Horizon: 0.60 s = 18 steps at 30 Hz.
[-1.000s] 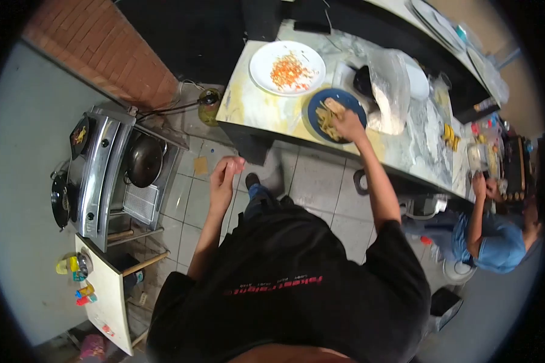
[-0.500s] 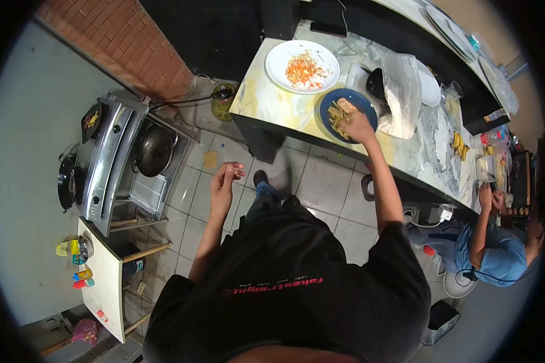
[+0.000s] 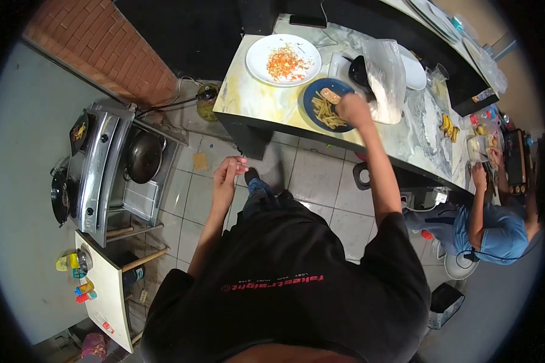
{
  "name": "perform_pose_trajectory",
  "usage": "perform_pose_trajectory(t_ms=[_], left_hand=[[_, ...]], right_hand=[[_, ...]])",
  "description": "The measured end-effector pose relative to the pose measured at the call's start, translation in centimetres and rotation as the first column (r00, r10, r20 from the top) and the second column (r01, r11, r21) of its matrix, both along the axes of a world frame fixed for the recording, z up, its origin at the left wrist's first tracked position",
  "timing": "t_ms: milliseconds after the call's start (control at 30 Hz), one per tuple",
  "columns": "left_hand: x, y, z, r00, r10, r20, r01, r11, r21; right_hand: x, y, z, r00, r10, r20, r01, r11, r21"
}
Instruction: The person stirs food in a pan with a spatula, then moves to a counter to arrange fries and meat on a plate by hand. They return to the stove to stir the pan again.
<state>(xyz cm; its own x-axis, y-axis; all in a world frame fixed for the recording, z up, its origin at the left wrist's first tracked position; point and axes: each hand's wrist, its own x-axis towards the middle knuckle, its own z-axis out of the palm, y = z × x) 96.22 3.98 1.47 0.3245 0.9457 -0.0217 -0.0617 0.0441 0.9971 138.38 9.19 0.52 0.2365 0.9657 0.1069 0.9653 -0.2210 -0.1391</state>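
Dark wok (image 3: 144, 158) that sat by a steel stove (image 3: 100, 175), bananas (image 3: 450, 128) that lay on the worktop (image 3: 235, 88), person in a blue shirt (image 3: 496, 233) who was nearby

The plate (image 3: 340, 86) is round and dark blue, and lies flat on the desk (image 3: 254, 100) to the left of the right grip (image 3: 353, 111) and partly beneath it; the grip hides part of its right side. The strips (image 3: 327, 117), thin, yellowish and cut like fries, form a loose heap on the plate, pointing several ways, just left of the grip. The chunk (image 3: 330, 95), short, oblong and pale orange-pink, lies on the plate left of the grip and a little beyond it, beside the heap's far end. Contact between fingertips and food is hidden.
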Motion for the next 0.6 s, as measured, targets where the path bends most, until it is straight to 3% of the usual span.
perform_pose_trajectory(t_ms=[33,67,167,233,333,400,467,500,533,567,600], left_hand=[[-0.1,0.2,0.2,1.000,-0.022,-0.002,0.022,1.000,0.010],[-0.1,0.7,0.1,1.000,-0.021,0.004,0.020,1.000,0.021],[-1.4,-0.3,-0.7,0.999,0.019,-0.046,-0.020,1.000,-0.019],[-1.0,0.4,0.0,0.996,0.048,-0.080,-0.050,0.998,-0.022],[-0.5,0.8,0.0,0.998,0.007,-0.065,-0.009,1.000,-0.020],[0.3,0.9,0.2,0.999,-0.005,-0.052,0.004,1.000,-0.016],[0.8,0.9,0.2,0.999,-0.013,-0.035,0.013,1.000,-0.010],[0.9,1.0,0.1,0.999,-0.035,-0.040,0.035,0.999,-0.021],[1.0,1.2,0.0,0.997,-0.056,-0.045,0.054,0.998,-0.030],[1.0,1.4,-0.1,0.998,-0.051,-0.044,0.050,0.998,-0.031],[1.1,1.4,-0.4,0.998,-0.048,-0.050,0.047,0.998,-0.033]], right_hand=[[-0.2,-1.0,-2.3,0.986,0.068,-0.150,-0.072,0.997,-0.023],[-0.8,-1.8,-2.0,0.890,0.314,-0.332,-0.203,0.923,0.327],[-1.1,-2.6,0.8,0.862,0.181,-0.474,-0.068,0.967,0.244],[-2.0,-3.3,7.6,0.805,0.143,-0.576,-0.024,0.977,0.210],[-2.4,-5.3,14.4,0.696,0.258,-0.669,-0.025,0.941,0.337],[-1.3,-8.2,17.5,0.247,0.251,-0.936,-0.010,0.967,0.256],[-0.3,-11.4,16.0,-0.252,0.433,-0.865,-0.080,0.882,0.465],[4.6,-12.4,11.1,-0.252,0.431,-0.866,-0.080,0.883,0.463],[1.5,-14.2,6.4,0.276,0.292,-0.916,-0.104,0.956,0.274],[-2.9,-15.5,1.9,0.724,0.080,-0.685,-0.024,0.996,0.092],[0.1,-16.4,-2.8,0.961,-0.138,-0.240,0.135,0.990,-0.030]])
